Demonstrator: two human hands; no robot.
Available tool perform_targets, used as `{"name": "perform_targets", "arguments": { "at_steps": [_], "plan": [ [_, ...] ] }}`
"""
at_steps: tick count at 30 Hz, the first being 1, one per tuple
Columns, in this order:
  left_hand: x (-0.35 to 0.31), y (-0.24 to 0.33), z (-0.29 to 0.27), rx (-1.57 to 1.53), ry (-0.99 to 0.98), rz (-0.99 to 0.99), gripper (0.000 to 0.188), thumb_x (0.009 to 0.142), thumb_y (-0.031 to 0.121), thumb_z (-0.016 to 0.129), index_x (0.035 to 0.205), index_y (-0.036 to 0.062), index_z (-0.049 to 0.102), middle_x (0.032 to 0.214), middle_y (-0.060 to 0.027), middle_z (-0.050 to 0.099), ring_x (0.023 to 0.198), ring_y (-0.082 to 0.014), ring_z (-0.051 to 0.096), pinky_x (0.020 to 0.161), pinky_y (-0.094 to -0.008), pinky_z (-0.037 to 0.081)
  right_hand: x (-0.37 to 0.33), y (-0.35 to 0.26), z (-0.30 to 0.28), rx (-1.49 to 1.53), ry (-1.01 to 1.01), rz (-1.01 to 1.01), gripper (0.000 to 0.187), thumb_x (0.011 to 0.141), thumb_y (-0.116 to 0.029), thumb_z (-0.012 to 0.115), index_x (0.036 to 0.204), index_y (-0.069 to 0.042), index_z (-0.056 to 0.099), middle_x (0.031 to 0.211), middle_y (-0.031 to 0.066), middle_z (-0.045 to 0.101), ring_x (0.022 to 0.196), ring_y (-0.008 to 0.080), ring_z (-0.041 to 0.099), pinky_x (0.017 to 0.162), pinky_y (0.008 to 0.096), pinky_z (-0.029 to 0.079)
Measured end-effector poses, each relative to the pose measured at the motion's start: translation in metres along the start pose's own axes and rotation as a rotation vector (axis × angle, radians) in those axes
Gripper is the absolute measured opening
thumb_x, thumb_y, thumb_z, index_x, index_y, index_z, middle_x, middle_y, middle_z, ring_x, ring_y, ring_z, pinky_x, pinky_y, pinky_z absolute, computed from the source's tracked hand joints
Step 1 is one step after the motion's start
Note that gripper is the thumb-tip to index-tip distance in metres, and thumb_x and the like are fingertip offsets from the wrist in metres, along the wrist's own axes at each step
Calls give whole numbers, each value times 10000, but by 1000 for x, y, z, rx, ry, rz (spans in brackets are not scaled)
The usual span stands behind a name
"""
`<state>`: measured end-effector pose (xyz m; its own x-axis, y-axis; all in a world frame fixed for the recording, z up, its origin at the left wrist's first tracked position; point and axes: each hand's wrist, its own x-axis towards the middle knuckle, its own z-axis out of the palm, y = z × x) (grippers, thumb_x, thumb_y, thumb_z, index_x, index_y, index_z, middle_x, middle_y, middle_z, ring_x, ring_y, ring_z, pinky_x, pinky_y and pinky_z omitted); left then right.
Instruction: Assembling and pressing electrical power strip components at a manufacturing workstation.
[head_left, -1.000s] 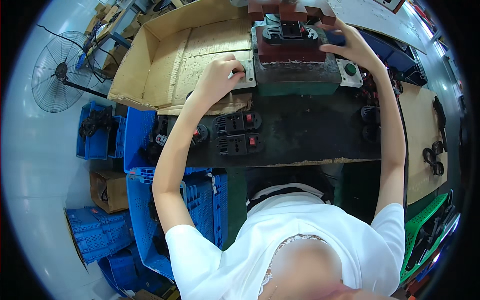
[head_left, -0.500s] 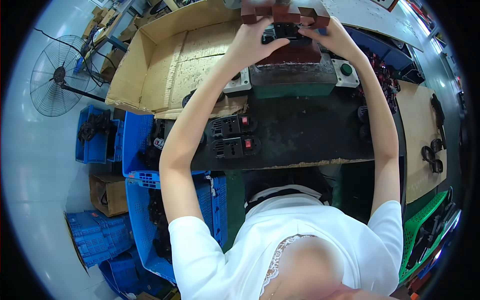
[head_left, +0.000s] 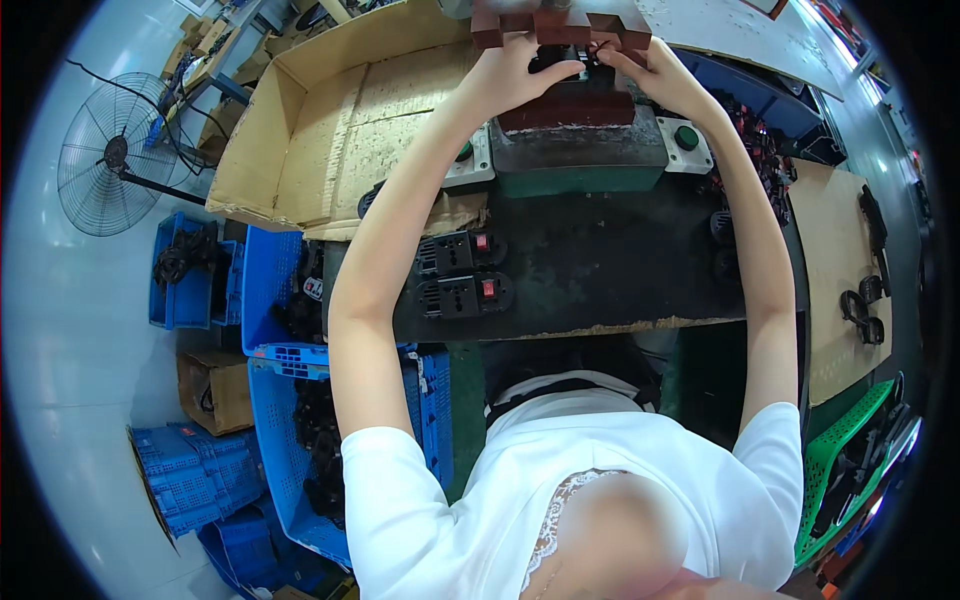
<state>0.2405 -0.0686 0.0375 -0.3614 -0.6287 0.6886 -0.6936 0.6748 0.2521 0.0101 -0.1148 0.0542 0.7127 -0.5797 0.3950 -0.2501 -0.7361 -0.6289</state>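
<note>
Black tabletop (head_left: 620,250) extends on our side of the dark-red fixture (head_left: 568,114). We place left hand (head_left: 508,80) and right hand (head_left: 668,80) beside a black housing (head_left: 572,54) on that fixture; we cannot tell whether either grips it. Left of the fixture: cardboard box (head_left: 252,150), blue crate (head_left: 268,430) containing black parts. Right: green basket (head_left: 824,462) containing black items.

No lettering or numbers (at this size) can be read
</note>
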Motion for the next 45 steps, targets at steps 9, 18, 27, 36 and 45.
{"name": "perform_targets", "arguments": {
  "at_steps": [9,18,27,36,45],
  "plan": [
    [-7,10,-2,106,-26,-14,400,855,332,676,1146,71,589,983,-183,639,903,-351,609,786,-412,489,-1,0,7,-22,41,-107,266,974,-188,541,1176,-15,556,931,66,636,697,126,518,683,267,470],
    [-11,8,-10,-39,-5,-78,529,723,386,804,1143,100,656,1015,-122,653,942,-278,615,832,-358,483,1,5,-1,-254,78,-333,217,898,-115,625,1092,-20,624,981,142,657,737,239,607,702,323,498],
    [-11,13,-14,-50,-35,-118,496,759,387,773,1113,60,657,992,-117,646,885,-263,635,800,-334,491,1,1,1,-246,147,-437,199,892,-129,637,1047,-6,624,834,124,661,712,250,629,708,324,504],
    [-88,27,-79,21,-74,-178,219,798,149,718,950,0,671,955,-113,635,881,-287,626,796,-371,501,-80,2,-57,-359,-79,-74,109,832,-21,628,906,37,573,889,114,600,798,287,580,735,368,467],
    [-118,37,-76,122,-222,-214,76,791,33,653,858,-1,663,883,-86,635,919,-279,601,825,-366,483,-124,-6,-28,-386,123,47,190,809,-13,676,905,34,518,1104,113,529,960,277,613,822,339,486]
  ]
}}
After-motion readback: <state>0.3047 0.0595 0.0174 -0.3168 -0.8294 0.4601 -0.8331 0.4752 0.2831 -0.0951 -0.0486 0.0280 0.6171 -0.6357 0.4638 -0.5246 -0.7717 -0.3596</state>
